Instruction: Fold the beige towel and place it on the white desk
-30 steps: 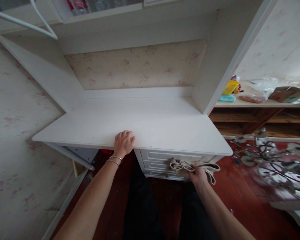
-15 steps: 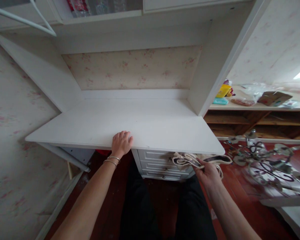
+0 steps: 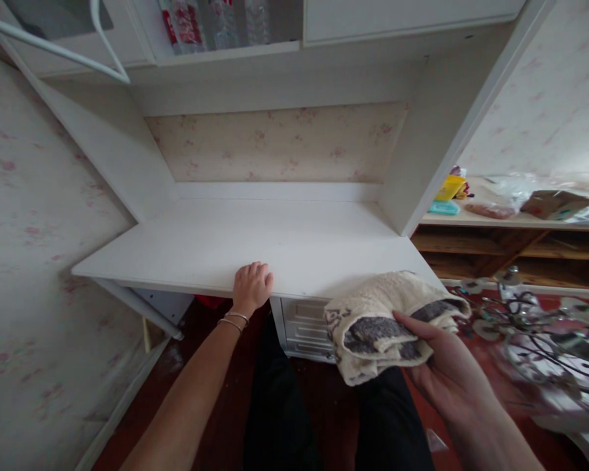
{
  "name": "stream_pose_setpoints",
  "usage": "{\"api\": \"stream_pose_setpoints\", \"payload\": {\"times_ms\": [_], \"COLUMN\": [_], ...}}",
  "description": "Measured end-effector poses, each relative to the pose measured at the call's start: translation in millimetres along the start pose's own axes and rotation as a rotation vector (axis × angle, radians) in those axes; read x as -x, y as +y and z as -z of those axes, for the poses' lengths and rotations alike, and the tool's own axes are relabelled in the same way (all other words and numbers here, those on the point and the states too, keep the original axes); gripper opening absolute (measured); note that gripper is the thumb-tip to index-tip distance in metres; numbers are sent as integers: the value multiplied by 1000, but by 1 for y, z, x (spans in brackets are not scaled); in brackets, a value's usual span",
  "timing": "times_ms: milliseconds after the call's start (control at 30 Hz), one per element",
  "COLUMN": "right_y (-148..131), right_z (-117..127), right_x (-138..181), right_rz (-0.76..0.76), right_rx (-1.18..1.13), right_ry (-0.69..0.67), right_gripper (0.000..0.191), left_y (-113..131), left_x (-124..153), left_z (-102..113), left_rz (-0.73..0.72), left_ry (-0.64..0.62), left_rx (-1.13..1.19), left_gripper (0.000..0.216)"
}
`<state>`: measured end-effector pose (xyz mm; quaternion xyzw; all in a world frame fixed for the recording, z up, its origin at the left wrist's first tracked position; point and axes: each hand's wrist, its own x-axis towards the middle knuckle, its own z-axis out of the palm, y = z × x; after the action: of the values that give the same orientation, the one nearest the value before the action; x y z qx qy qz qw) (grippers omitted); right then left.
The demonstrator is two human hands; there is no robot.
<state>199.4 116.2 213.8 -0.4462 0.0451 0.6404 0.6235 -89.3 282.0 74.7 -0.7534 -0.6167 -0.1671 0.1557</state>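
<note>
My right hand (image 3: 449,366) grips a folded cream towel (image 3: 373,294) with grey-brown patches, the thumb on top and the other fingers mostly hidden beneath it. The towel is raised in front of the right part of the white desk (image 3: 285,239), overlapping its front edge in view. Along the front edge of that desk, left of the towel, my left hand (image 3: 252,286) rests palm down on the desktop, fingers extended and holding nothing. Below the desktop, white drawers (image 3: 304,320) are partly covered by the towel.
An upper cabinet holds clear plastic bottles (image 3: 223,25). A white bent bar (image 3: 53,49) juts in at upper left. On the right, a low shelf (image 3: 471,239) bears bags and a yellow item (image 3: 450,188). A chandelier (image 3: 535,327) stands above the red floor at right.
My right hand has lifted the towel from below the desk's front edge up and nearer to me, showing more of it. My left hand stays at the desk edge. The view has shifted slightly.
</note>
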Motion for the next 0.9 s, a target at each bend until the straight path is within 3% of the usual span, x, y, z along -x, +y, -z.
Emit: {"api": "stream_pose_setpoints", "payload": {"times_ms": [200,333,400,500,600,767,900], "right_y": [7,32,50,73,77,50,26], "right_z": [-91,-122,-117,-85,-48,-17,-4], "right_x": [-40,-96,-121,-143,-143,-111,-55], "right_rz": [148,212,116,3,18,-10,22], "right_rx": [-152,-198,-61,209,204,178,223], "right_ry": [-251,-303,-308,-238,-237,-181,-311], "right_gripper": [31,25,25,22,20,18,13], "left_y": [0,0,0,0,0,0,1], "left_x": [0,0,0,0,0,-1,-2], "left_z": [3,4,3,2,1,-1,0], "left_rz": [-14,-14,-13,-13,-6,-7,-6], "left_ry": [19,22,31,51,52,45,49], "left_rx": [26,31,25,18,16,-2,2], "left_gripper": [30,31,31,31,29,29,30]}}
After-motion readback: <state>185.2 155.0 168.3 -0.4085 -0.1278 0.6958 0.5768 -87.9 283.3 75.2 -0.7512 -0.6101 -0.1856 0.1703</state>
